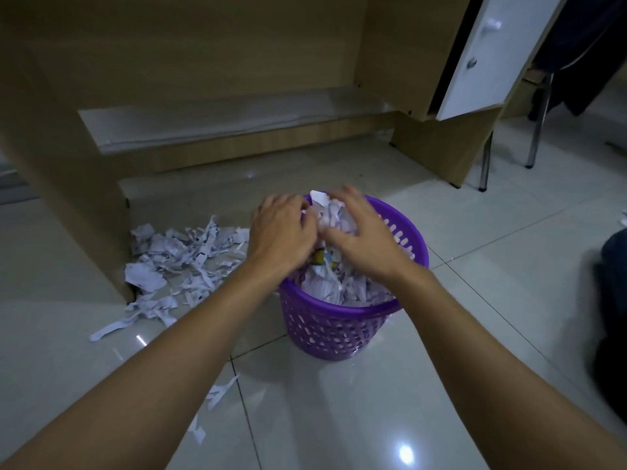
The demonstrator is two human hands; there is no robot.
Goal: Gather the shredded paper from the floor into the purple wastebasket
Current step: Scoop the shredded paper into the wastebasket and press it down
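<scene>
A purple wastebasket (339,329) with perforated walls stands on the tiled floor, filled with shredded paper (334,283). Both my hands are over its mouth with a bunch of white paper shreds (327,212) held between them. My left hand (281,228) curls round the bunch from the left. From the right, my right hand (359,228) presses against it with fingers spread and bent over the paper. A loose pile of shredded paper (176,262) lies on the floor left of the basket, beside a desk panel. A few stray strips (217,391) lie nearer to me.
A wooden desk (203,62) stands behind the basket, its side panel (78,198) at the left. A white drawer unit (488,56) hangs at the upper right, chair legs (536,130) beyond it. A dark object (610,317) sits at the right edge.
</scene>
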